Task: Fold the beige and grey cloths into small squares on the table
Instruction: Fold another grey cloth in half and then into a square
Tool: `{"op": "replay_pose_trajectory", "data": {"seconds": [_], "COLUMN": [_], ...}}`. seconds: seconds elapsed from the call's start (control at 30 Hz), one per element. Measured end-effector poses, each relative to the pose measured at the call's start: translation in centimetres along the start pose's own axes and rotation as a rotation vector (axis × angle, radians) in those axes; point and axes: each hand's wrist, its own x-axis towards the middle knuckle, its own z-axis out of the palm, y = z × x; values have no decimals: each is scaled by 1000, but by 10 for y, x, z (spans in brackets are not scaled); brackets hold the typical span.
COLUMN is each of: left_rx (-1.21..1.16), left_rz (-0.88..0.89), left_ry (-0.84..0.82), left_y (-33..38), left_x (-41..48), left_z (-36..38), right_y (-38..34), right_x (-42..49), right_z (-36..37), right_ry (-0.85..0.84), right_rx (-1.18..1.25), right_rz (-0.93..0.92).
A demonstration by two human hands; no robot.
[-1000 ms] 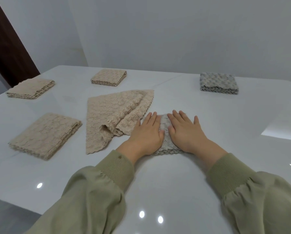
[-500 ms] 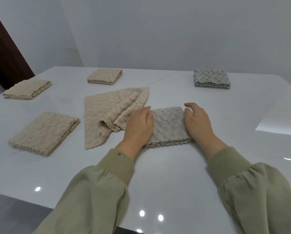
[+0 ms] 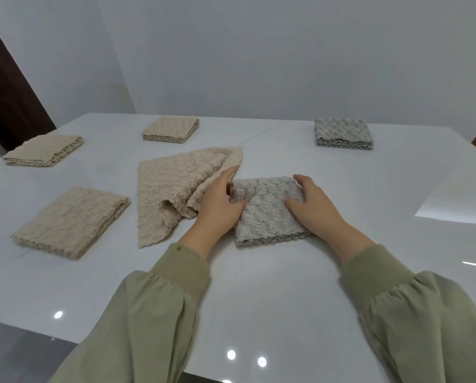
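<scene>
A folded grey cloth (image 3: 267, 214) lies in front of me on the white table (image 3: 259, 286). My left hand (image 3: 217, 203) grips its left edge, thumb on top. My right hand (image 3: 311, 203) holds its right edge, fingers curled over the far corner. Left of it a loosely folded beige cloth (image 3: 176, 186) lies spread in a rough triangle, touching my left hand. A second grey cloth (image 3: 343, 132) sits folded square at the far right. Three folded beige cloths rest at the near left (image 3: 71, 222), far left (image 3: 44, 149) and far middle (image 3: 170, 129).
The table's near edge (image 3: 24, 324) runs across the lower left. A plain wall stands behind the table, with a dark door (image 3: 7, 87) at the left. Bright light reflections mark the glossy tabletop at the right.
My hands went from pressing flat on the grey cloth, side by side, to its left and right edges, where they now grip it. The cloth's top is now uncovered.
</scene>
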Motion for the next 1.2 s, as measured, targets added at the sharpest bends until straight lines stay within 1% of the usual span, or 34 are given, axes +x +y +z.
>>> {"op": "replay_pose_trajectory", "data": {"seconds": [0.1,0.2,0.3,0.33,0.37,0.4,0.47,0.5,0.6,0.7,0.77,0.87,0.93,1.07,1.13,1.2], "left_rx": [-224,-459,-606,-645,-688,-711,-696,-705,-831,-951,-929,-731,-590,-487,-479,-490], "left_rz": [-5,-68,-93,-111,-135,-164,-264,-319,-496,-648,-709,-749,-773,-840,-835,-821], "left_ry": [41,85,95,99,102,106,126,130,81,-18,-61,-123,-190,-387,-381,-315], "left_y": [4,4,3,2,1,-1,-6,-8,0,21,38,65,83,114,129,143], "left_x": [-1,2,3,4,7,12,27,36,63,73,74,61,50,35,32,29], "left_z": [-1,-4,-5,-4,-2,1,7,10,24,41,51,63,66,78,91,110], "right_y": [1,5,7,7,5,3,-1,-1,3,7,11,20,22,29,38,54], "right_x": [2,4,7,8,9,12,20,26,47,56,54,39,26,12,11,12], "right_z": [-6,-13,-15,-13,-11,-7,1,3,-3,-21,-35,-62,-86,-131,-151,-170], "right_ry": [-14,-32,-91,-104,-108,-76,52,103,159,130,85,50,30,-3,-40,-122], "right_rx": [282,588,747,750,703,608,450,424,434,482,560,650,680,691,677,583], "right_rz": [43,70,181,183,157,121,78,69,93,190,316,475,535,635,669,697]}}
